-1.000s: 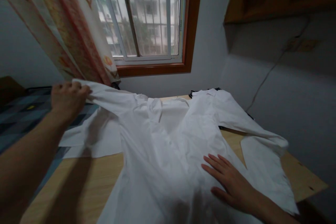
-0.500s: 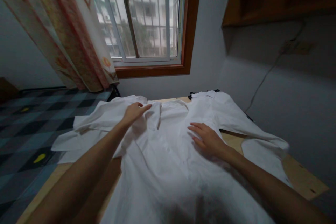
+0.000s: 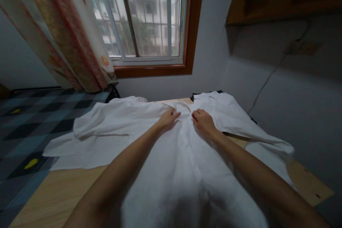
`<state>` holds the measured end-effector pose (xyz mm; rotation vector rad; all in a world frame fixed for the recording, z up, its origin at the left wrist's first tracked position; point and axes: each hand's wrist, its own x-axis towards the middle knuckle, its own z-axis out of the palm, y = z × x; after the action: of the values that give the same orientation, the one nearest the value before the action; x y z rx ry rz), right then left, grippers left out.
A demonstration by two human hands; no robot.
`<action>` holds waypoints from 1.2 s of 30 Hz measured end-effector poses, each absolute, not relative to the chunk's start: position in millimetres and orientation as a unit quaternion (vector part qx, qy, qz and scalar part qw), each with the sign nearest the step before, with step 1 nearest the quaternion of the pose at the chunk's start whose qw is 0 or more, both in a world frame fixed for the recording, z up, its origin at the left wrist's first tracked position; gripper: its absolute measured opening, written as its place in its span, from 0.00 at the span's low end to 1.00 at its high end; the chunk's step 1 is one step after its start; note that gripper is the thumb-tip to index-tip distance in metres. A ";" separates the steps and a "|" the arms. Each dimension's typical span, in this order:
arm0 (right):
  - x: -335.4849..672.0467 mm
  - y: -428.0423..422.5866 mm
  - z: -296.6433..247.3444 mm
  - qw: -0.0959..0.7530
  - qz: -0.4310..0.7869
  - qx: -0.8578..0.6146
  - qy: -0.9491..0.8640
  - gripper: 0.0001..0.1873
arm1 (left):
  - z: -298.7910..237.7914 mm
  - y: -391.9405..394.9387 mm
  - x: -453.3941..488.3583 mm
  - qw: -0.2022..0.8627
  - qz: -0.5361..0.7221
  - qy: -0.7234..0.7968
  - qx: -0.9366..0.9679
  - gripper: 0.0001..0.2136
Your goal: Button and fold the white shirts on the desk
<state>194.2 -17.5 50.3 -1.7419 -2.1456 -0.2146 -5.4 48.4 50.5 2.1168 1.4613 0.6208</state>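
Fingers of the left hand (image 3: 169, 118) are closed on the white shirt (image 3: 171, 164) near its collar, at the frame's centre; just beside it, the right hand (image 3: 203, 121) has curled fingers touching the front opening, though whether it pinches cloth I cannot tell. Shirt fabric covers the middle of the table (image 3: 58, 196) and passes its left edge beside the checked bedding (image 3: 18, 131). Bare wood shows lower left and lower right; the wall (image 3: 157, 87) stands close behind the far edge.
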 end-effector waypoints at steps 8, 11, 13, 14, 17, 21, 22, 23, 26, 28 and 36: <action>181.2 18.1 49.1 0.204 -0.042 -0.648 -0.733 0.16 | 5.5 -3.2 -19.1 0.114 0.179 0.481 0.851 0.35; 171.2 38.9 50.5 0.147 -0.001 -0.704 -0.695 0.24 | 4.9 -13.8 -20.5 0.080 0.111 0.475 0.869 0.39; 171.2 50.9 48.9 0.114 0.055 -0.743 -0.657 0.26 | 4.6 -18.7 -22.5 0.069 0.087 0.480 0.870 0.38; 173.2 56.4 47.9 0.108 0.079 -0.753 -0.644 0.25 | 4.1 -20.5 -23.8 0.064 0.082 0.483 0.870 0.38; 184.0 72.8 48.8 0.128 0.117 -0.756 -0.631 0.19 | 2.0 -23.1 -26.9 0.056 0.079 0.489 0.867 0.36; 200.5 100.5 64.6 0.202 0.157 -0.746 -0.615 0.14 | 1.4 -23.7 -27.6 0.061 0.077 0.490 0.866 0.35; 203.5 107.7 69.2 0.228 0.167 -0.741 -0.609 0.13 | 1.7 -23.7 -27.4 0.063 0.078 0.491 0.866 0.35; 205.6 114.0 72.7 0.257 0.177 -0.737 -0.599 0.14 | 2.1 -23.7 -27.1 0.065 0.079 0.491 0.865 0.36; 206.5 124.2 72.5 0.334 0.217 -0.729 -0.556 0.19 | 2.5 -23.9 -26.2 0.065 0.085 0.500 0.859 0.36; 203.9 122.2 63.5 0.358 0.274 -0.715 -0.534 0.18 | 2.2 -24.0 -25.8 0.065 0.086 0.512 0.852 0.36; 196.3 106.4 28.5 0.380 0.459 -0.635 -0.491 0.29 | -0.5 -21.9 -24.9 0.059 0.079 0.493 0.864 0.36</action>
<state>196.3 106.4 28.5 -1.6220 -1.2541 1.1716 -24.9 -21.9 -0.5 2.6180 1.4950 0.2406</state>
